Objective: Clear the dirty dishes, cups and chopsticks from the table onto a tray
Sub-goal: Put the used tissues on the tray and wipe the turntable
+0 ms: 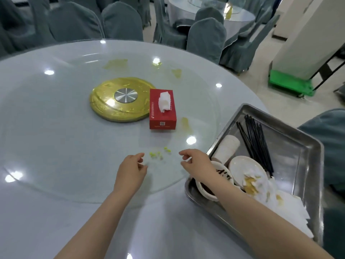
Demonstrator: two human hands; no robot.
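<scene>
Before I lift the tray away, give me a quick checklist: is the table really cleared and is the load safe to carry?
1. Dishes, cups, chopsticks off the table: ok, none visible on it.
2. Chopsticks inside the tray: ok, lying along its far side.
3. Bowl and plate settled: not ok, both lean against each other at the near end.
4. Paper cup: ok, lying on its side in the tray.
5. Left hand and right hand free: ok, both hold nothing.
6. Table clean: not ok, yellow crumbs and the tissue box remain.
</scene>
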